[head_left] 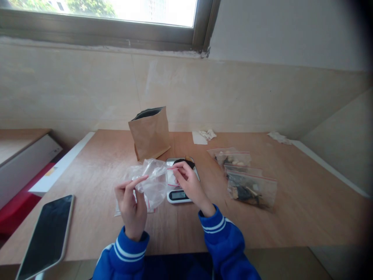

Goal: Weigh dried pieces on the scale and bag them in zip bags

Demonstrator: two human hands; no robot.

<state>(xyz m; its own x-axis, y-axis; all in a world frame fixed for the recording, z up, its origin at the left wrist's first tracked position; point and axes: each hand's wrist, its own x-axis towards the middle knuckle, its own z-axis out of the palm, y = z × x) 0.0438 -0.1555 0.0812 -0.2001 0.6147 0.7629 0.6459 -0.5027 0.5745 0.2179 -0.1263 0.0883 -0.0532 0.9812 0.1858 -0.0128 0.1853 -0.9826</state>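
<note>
a clear plastic bag [157, 184] hangs wrinkled; held above the table [175, 229].

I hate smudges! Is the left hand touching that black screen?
Apart: the head view shows wooden tabletop between the left hand and the black screen.

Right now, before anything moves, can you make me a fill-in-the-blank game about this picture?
1. The sleeves with white stripes are coloured ____.
2. The right hand pinches a clear plastic bag at a line coloured ____.
3. The brown paper bag has its open end at the ____.
4. The device with a black screen lies on the person's ____ side.

Missing words: blue; red; top; left.
</note>
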